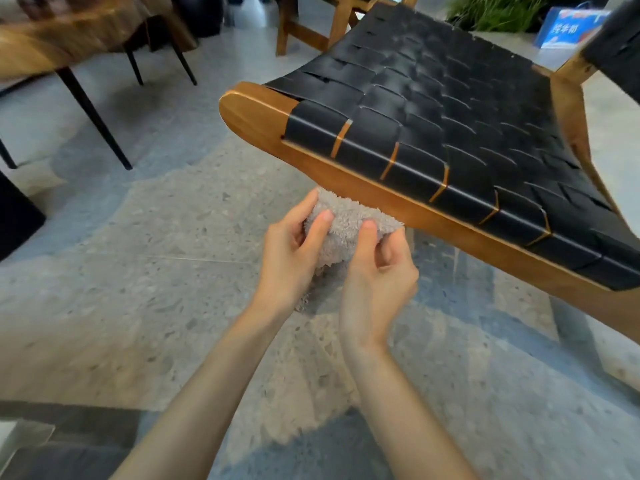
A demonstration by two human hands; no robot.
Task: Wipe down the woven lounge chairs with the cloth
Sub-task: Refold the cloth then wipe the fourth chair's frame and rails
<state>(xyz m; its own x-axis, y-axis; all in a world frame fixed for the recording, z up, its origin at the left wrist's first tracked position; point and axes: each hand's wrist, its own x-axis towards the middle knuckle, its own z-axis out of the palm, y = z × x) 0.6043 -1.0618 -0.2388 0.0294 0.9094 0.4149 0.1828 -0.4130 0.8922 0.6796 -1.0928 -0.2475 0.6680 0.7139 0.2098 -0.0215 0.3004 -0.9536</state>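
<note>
A fluffy grey cloth is bunched between both my hands, just below and in front of the chair's front rail. My left hand grips its left side with the thumb on top. My right hand pinches its right side. The woven lounge chair fills the upper right: black straps interlaced over a brown wooden frame. The cloth's upper edge sits close under the wooden rail; I cannot tell whether it touches.
A wooden table on thin black legs stands at the upper left. A second wooden chair frame is behind the lounge chair. A green plant and a blue bag sit at the top right. Terrazzo floor lies below.
</note>
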